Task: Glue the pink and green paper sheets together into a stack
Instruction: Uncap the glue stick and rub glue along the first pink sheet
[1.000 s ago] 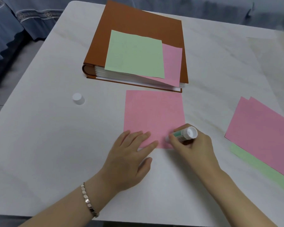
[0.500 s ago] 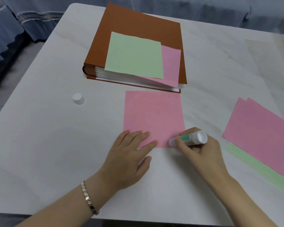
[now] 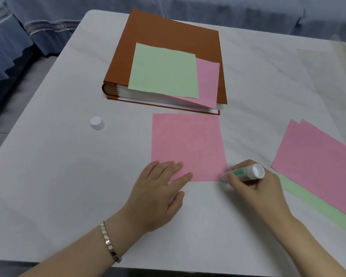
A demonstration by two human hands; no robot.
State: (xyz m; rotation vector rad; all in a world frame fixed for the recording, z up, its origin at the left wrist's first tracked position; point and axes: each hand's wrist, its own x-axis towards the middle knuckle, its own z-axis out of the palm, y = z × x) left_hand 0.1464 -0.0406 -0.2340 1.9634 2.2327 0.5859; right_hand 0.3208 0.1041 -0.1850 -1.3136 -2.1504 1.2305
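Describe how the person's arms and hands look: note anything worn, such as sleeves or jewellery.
Both forearms are bare, with no sleeves in view. The left hand has a silver metal bracelet of small faceted links at its wrist. The right hand and its wrist wear nothing visible. No rings or gloves show on either hand.

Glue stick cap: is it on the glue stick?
No, the cap stands alone on the table, apart from the glue stick in the right hand.
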